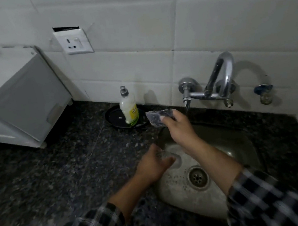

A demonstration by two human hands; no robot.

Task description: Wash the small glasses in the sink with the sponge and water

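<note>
Our right hand (178, 126) is stretched out toward the back of the counter, fingers pinched around a flat, greyish scrubby sponge (159, 117) with a rough speckled face, held in the air just beside the tap spout. Our left hand (153, 165) is curled around a small clear glass (171, 157) tipped on its side, held over the left edge of the basin. It's blurry, so that's about all we can make out of the glass.

Below both hands is the dull stainless steel sink (232, 145), rounded corners, spotted with droplets, with a round slotted metal drain (198, 177) in the bottom. Both sleeves are a black-and-white checked fabric.

The chrome wall tap (211, 86) has a curved shiny spout and sits against glossy white tiles. The counter (55, 165) is dark speckled granite. Left of the sponge, a squeezy plastic bottle of yellow-green dish liquid (129, 109) with a grey cap stands upright on a round black dish (113, 116). Further left there's a boxy white appliance (16, 97), and a white socket plate (73, 41) on the wall above.
</note>
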